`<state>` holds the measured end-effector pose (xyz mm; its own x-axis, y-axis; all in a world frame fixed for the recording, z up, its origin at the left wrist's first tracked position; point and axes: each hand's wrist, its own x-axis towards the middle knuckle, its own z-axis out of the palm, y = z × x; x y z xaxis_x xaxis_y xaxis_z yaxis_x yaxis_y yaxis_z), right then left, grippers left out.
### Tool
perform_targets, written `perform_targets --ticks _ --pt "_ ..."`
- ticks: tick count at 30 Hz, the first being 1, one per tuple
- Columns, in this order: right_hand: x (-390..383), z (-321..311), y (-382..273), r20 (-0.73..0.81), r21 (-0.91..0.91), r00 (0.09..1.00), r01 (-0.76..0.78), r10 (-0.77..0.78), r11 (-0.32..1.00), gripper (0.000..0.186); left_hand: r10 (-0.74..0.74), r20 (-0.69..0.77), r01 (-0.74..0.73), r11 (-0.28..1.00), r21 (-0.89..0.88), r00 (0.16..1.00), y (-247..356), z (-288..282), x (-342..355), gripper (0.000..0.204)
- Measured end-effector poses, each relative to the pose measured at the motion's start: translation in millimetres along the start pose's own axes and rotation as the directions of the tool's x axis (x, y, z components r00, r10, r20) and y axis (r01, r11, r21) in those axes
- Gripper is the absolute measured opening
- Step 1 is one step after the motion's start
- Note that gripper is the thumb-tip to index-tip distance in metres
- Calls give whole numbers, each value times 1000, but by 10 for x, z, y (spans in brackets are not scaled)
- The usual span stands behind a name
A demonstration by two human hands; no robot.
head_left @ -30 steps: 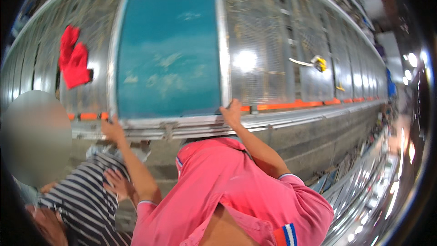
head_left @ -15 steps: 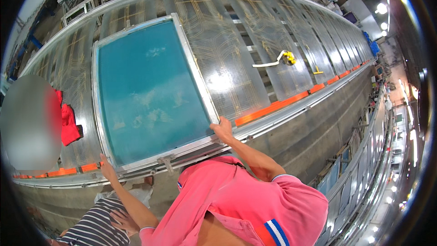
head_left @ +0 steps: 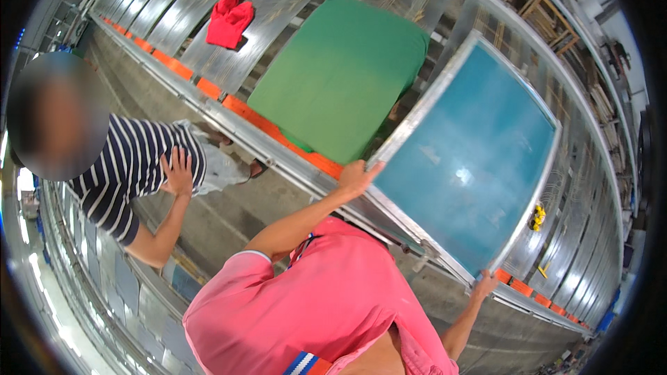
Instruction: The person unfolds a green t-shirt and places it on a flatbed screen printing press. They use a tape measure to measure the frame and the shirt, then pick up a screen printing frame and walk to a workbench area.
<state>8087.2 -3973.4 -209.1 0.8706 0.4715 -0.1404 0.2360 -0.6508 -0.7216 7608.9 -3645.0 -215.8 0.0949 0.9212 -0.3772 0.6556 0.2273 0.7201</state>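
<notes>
My left hand (head_left: pixel 356 179) is closed on the near left corner of a large screen-printing frame (head_left: pixel 465 160) with a pale metal rim and teal mesh. At its near right corner, my right hand (head_left: pixel 486 283) grips the rim, its fingers partly hidden. The screen slants over the long table; whether it rests fully on the surface I cannot tell. Just left of it, a green fabric piece (head_left: pixel 340 76) lies spread flat on a table panel, its near edge reaching the orange strip.
A crumpled red cloth (head_left: pixel 231 14) lies farther left. Beyond the screen's right rim sit a small yellow object (head_left: pixel 538 218) and a yellow T-shaped tool (head_left: pixel 544 270). A metal rail (head_left: pixel 278 164) edges the table. A person in a striped shirt (head_left: pixel 160 146) stands at left.
The screen has moved right along the table in both my hands, uncovering the green fabric. My view has swung left, and more of the other person shows.
</notes>
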Motion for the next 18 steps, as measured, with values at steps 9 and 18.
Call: perform_targets --ticks 9,18 --pt "-16 -252 330 -12 -182 1000 -5 2 983 22 114 199 -136 986 96 973 145 398 -319 79" --pt "-223 248 24 -319 -722 947 -221 -32 656 39 496 232 -490 867 -88 837 -182 -289 145 42"
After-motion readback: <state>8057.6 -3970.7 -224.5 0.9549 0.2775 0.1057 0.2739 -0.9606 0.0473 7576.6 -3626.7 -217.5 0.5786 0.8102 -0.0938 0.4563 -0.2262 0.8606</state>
